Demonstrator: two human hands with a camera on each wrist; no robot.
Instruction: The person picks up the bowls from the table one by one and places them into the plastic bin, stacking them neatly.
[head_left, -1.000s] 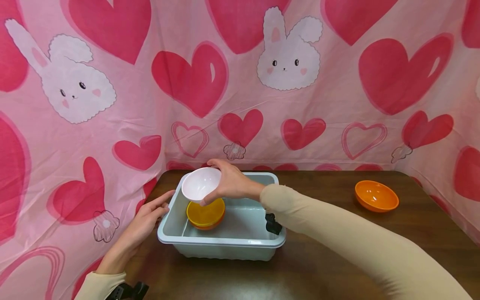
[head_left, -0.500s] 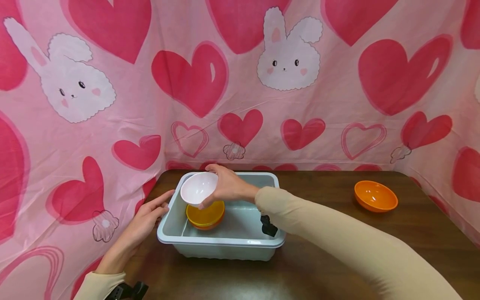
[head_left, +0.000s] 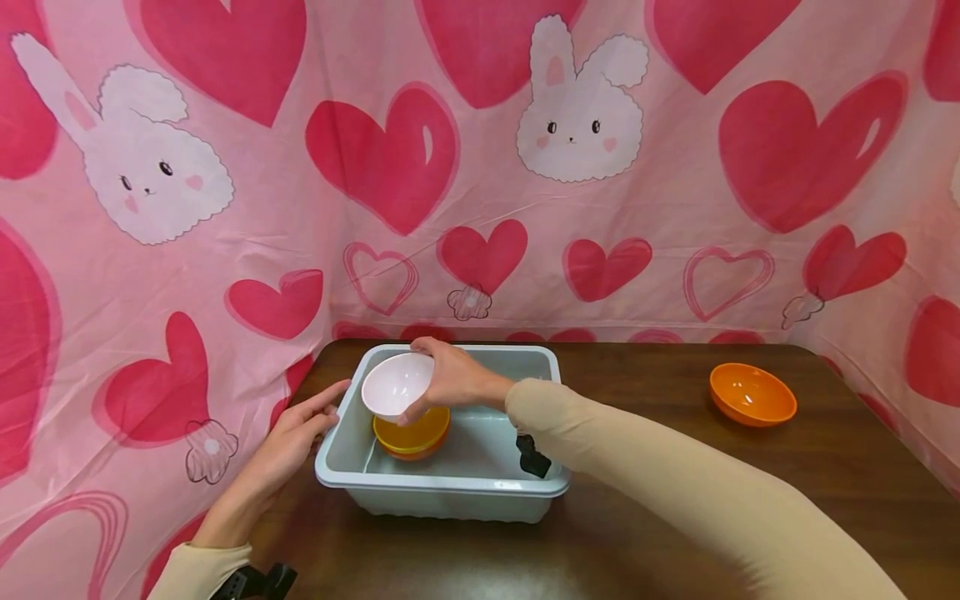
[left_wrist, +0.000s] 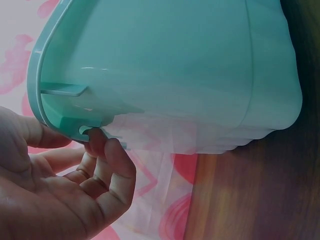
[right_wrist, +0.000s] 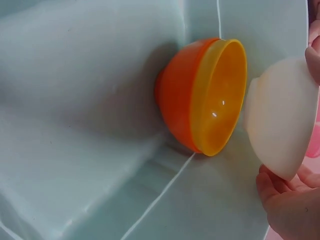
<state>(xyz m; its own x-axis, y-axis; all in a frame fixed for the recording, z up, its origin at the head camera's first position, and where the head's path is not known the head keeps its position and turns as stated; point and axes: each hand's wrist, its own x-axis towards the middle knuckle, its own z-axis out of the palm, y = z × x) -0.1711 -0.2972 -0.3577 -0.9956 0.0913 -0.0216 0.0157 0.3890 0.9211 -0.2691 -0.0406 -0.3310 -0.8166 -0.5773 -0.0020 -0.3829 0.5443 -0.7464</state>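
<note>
My right hand (head_left: 459, 375) holds a white bowl (head_left: 392, 388) by its rim, thumb on one side and fingers on the other. The bowl is tilted a little above a yellow bowl (right_wrist: 227, 100) nested in an orange bowl (right_wrist: 181, 92). That pair stands in the left part of a pale grey-green plastic basin (head_left: 450, 505). In the right wrist view, the white bowl's foot is close to the yellow rim; whether they touch I cannot tell. At the basin's left end, my left hand (left_wrist: 75, 185) grips the rim, fingers curled at the slot beneath it.
Another orange bowl (head_left: 752, 395) sits on the right part of the dark wooden table (head_left: 645, 517). A pink curtain (head_left: 480, 192) with hearts and rabbits hangs behind and to the sides. The basin walls rise around the nested bowls.
My right hand has lowered the white bowl toward the nested bowls, moving slightly left. My left hand stays at the basin rim, and the basin has not moved.
</note>
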